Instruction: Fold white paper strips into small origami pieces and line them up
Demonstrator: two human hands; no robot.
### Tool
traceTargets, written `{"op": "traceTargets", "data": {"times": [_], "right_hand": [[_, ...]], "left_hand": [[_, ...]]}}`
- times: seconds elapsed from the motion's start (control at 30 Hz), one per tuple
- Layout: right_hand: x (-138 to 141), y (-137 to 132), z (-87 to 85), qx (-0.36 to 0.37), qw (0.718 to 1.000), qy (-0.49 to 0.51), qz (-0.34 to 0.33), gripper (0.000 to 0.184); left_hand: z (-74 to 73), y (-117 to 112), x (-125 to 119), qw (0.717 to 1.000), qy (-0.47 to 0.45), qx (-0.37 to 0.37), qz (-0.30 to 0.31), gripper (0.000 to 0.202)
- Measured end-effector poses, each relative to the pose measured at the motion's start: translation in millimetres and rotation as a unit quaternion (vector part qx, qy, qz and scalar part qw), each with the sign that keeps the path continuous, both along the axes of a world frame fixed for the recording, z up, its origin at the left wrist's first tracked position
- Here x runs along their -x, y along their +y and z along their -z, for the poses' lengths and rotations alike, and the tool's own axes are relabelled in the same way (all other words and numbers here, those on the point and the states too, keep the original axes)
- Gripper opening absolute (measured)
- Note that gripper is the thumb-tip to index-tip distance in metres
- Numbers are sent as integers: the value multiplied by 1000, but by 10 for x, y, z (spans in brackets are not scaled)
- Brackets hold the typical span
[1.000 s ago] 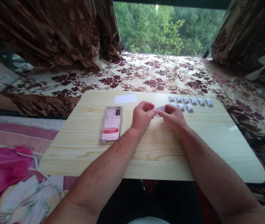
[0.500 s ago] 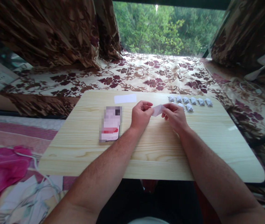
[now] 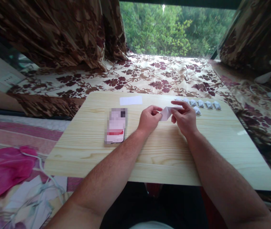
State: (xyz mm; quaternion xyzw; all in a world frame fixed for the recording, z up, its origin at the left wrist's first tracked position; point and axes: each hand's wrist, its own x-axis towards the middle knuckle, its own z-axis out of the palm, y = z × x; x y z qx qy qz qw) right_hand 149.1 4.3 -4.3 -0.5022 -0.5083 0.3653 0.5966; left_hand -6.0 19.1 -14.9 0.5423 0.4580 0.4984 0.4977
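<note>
Both my hands meet over the middle of a light wooden table [image 3: 149, 152]. My left hand [image 3: 149, 119] is closed, pinching the left edge of a small folded white paper [image 3: 166, 113]. My right hand [image 3: 185, 117] grips the paper's right side, its fingers laid along the top edge. Just behind my right hand lies a row of several small folded white paper shapes [image 3: 204, 104], some hidden by the hand.
A phone [image 3: 115, 126] lies flat left of my left hand. A blank white paper strip [image 3: 131, 100] rests near the table's far edge. Floral cloth [image 3: 149, 76] and curtains surround the table. A pink cloth [image 3: 3, 170] and white cables [image 3: 42, 190] lie at lower left.
The paper has been turned and raised a little between my hands. My right hand's fingers have shifted onto its top edge. The view has shifted slightly.
</note>
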Motion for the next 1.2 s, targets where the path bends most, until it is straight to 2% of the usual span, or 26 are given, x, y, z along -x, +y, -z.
{"op": "traceTargets", "data": {"times": [0.2, 0.67, 0.93, 1.2], "right_hand": [[19, -17, 20, -8, 999, -26, -40, 18], [21, -32, 14, 3, 997, -58, -49, 12], [41, -31, 4, 4, 998, -37, -42, 21], [37, -15, 14, -1, 1000, -12, -27, 19]], "left_hand": [[-79, -36, -22, 999, -35, 27, 8, 22], [-38, -34, -15, 999, -25, 14, 39, 29], [-53, -39, -18, 1000, 3, -12, 6, 18], [-37, -48, -15, 1000, -3, -10, 19, 20]]}}
